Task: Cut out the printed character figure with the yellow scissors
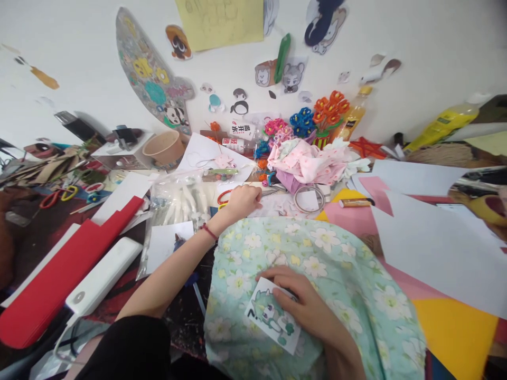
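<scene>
My left hand (244, 201) reaches out past the cloth, its fingers curled closed over the middle of a pair of scissors (223, 197). The red and yellow handles show on one side of it and grey blades on the other; the fingertips are hidden. Closer to me, my right hand (299, 298) holds a small paper cutout (273, 315) printed with a green and white cartoon creature, thumb on its face. Beneath that hand lies a mint-green floral cloth (376, 306).
A clear bag of white pieces (178, 198) lies left of the cloth, near a white power bank (103, 275) and a red strip (67, 274). A tape roll (309, 199), a pink cloth (307, 161) and pipe-cleaner flowers (330, 109) sit behind. White sheets (443, 253) spread rightward.
</scene>
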The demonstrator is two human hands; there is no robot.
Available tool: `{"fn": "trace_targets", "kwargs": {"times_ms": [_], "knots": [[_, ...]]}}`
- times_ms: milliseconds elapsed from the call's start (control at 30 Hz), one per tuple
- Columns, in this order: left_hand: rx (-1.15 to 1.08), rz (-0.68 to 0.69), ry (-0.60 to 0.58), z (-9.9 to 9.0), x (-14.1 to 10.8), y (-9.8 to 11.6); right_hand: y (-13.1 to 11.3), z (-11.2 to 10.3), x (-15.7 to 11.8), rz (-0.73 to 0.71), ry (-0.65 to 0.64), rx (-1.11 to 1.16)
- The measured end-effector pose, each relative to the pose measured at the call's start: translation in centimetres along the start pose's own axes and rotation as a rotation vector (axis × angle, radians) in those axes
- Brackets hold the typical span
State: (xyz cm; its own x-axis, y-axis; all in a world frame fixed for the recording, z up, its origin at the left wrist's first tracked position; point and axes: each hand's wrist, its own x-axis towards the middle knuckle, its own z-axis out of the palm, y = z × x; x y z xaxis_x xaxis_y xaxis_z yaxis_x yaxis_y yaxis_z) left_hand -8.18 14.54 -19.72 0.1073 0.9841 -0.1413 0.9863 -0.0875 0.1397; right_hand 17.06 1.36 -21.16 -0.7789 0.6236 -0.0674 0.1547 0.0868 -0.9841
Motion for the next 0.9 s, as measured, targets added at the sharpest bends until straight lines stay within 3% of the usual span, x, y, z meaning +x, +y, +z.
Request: {"fn": "trace_targets", "kwargs": {"times_ms": [267, 500, 900], "knots": [[-0.137, 0.040, 0.042, -1.4, -0.6, -0.1, 0.3, 0.0, 0.1, -0.035, 0.010, 0.013], [-0.200, 0.111, 0.084, -1.3, -1.1, 0.1, 0.1, 0.0, 0.2, -0.032, 0.012, 0.016], [0.024, 0.211, 0.311, -0.2, -2.4, -0.5, -0.1, 0.0, 0.1, -0.022, 0.010, 0.014]]}}
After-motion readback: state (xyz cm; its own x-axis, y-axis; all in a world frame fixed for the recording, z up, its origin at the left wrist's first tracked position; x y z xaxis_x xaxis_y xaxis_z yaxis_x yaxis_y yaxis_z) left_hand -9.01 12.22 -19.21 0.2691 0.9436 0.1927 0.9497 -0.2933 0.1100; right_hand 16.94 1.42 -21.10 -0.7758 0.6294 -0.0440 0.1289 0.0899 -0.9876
